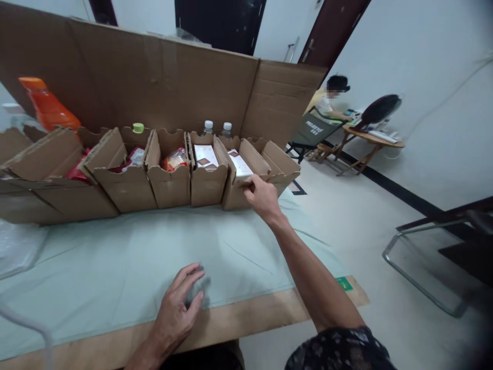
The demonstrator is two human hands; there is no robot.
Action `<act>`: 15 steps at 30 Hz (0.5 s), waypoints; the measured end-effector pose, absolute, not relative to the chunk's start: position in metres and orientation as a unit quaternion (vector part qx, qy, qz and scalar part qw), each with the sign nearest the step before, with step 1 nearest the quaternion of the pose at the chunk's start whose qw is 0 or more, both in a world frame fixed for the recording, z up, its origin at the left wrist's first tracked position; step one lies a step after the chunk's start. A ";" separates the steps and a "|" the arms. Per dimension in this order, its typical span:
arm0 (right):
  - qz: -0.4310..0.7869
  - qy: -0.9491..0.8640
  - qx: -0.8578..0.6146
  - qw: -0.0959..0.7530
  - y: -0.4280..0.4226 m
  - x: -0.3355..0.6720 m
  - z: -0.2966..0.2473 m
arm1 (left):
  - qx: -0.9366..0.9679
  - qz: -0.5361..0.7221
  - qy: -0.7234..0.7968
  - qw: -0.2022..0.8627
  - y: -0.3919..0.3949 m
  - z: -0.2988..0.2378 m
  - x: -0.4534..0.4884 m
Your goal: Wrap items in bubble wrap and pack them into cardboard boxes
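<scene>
My right hand (263, 198) reaches forward with its fingers closed over the front edge of an open cardboard bin (235, 196). Inside that bin lies a white carton (239, 164) with brown squares printed on it, its near end right beside my fingertips. The bin to its left holds a similar white carton (206, 156). Near the table's front edge, my left hand (177, 303) hovers over or rests on the pale green cloth (154, 252), fingers apart and holding nothing.
Several cardboard bins stand in a row, with red packets (175, 159) in some. Behind are an orange bottle (50, 105), two white-capped bottles (208, 126) and a tall cardboard panel (162, 82). A person (327, 100) sits at a small wooden table (375, 134) at the far right.
</scene>
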State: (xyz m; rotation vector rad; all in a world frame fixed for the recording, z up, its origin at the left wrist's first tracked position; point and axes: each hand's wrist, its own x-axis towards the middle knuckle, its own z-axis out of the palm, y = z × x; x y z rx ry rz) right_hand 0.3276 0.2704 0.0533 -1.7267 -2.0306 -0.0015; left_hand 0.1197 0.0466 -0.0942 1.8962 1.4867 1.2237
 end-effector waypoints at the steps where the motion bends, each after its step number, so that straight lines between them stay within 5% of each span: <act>1: 0.004 -0.744 -0.618 0.254 0.251 0.336 0.050 | 0.684 0.447 0.534 0.217 0.046 -0.095 0.119; 7: 0.039 -0.775 -0.490 0.397 0.082 0.434 0.040 | 0.652 0.474 0.549 0.220 0.041 -0.091 0.115; 15: 0.175 -0.512 -0.580 0.610 -0.028 0.510 -0.026 | 0.602 0.458 0.518 0.400 0.057 -0.049 0.156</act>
